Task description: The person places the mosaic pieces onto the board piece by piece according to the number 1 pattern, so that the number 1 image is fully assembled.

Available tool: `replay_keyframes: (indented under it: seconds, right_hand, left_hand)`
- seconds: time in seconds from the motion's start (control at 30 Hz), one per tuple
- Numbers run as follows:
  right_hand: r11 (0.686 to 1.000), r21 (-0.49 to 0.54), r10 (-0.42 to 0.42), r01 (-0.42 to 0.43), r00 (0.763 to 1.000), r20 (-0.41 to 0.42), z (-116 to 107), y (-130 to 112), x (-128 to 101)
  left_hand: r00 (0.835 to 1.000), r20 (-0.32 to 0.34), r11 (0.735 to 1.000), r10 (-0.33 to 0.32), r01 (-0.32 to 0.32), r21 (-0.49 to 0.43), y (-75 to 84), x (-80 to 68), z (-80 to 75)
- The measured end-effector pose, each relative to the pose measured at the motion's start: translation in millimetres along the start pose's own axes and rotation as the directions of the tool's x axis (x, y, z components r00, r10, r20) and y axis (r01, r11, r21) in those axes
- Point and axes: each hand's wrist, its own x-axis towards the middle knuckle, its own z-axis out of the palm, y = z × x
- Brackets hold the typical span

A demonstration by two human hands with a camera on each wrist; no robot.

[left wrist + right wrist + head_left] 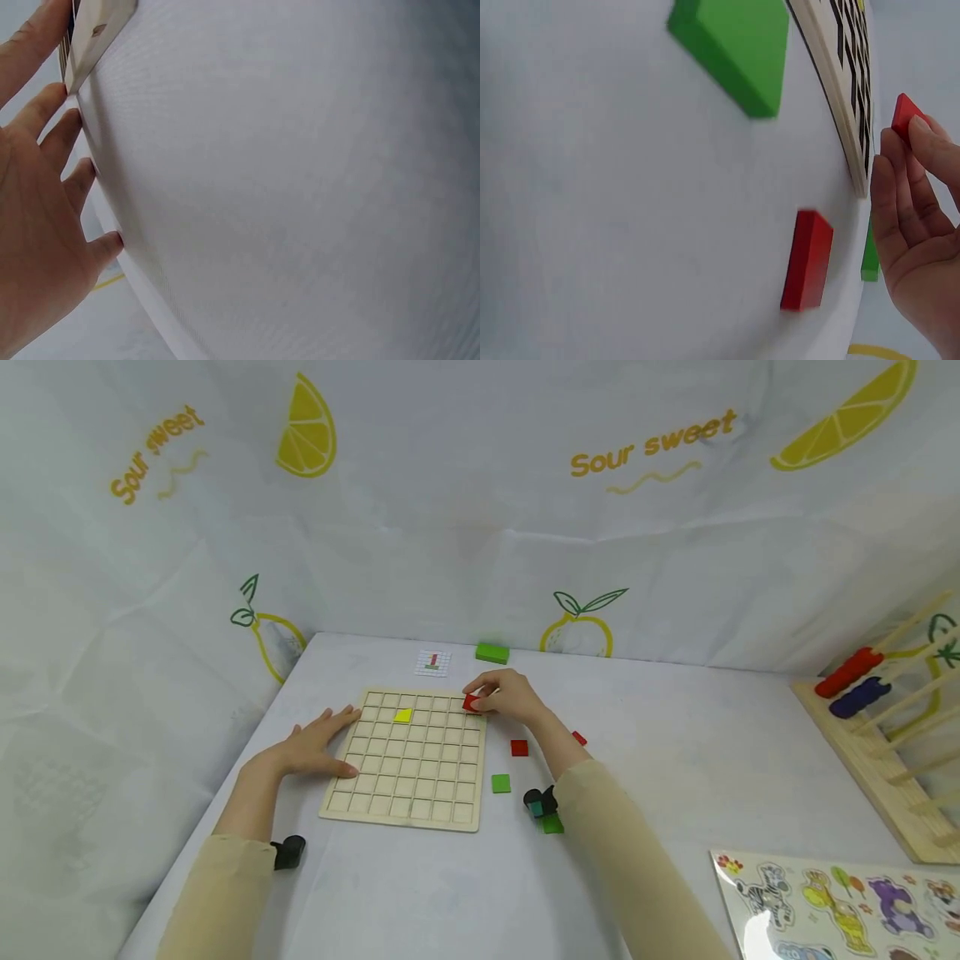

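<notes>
At the far right corner of the board [407,758], the right hand [510,695] pinches a red tile [470,702] just above a cell. The left hand [315,747] lies flat, fingers straight, on the board's left edge. If the tile comes down tilted, it may jam on the grid ribs or slip off beside the board.

Clutter around the white table [675,760], backdrop cloth behind.
Green block [492,652] and pattern card [432,662] near the table's far edge; loose red tile [519,747] and green tile [501,783] mid-table; abacus frame [885,735] with red and blue beads at the table's right edge; animal puzzle [832,902] at its near right corner; lemon-print cloth [480,485] behind.
</notes>
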Motion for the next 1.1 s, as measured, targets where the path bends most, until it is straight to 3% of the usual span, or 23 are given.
replay_keyframes:
  seconds: [0.53, 1.1]
  right_hand:
    - [0.996, 0.003, -0.090, 0.090, 0.996, -0.026, 54, -32, 4]
    - [0.995, -0.005, -0.100, 0.100, 0.995, -0.004, 73, -41, 5]
  left_hand:
    - [1.000, 0.001, 1.000, 0.019, -0.019, -0.002, 3.0, 2.2, -0.9]
    - [1.000, 0.018, 1.000, -0.005, 0.004, 0.021, -0.6, -0.7, 1.2]
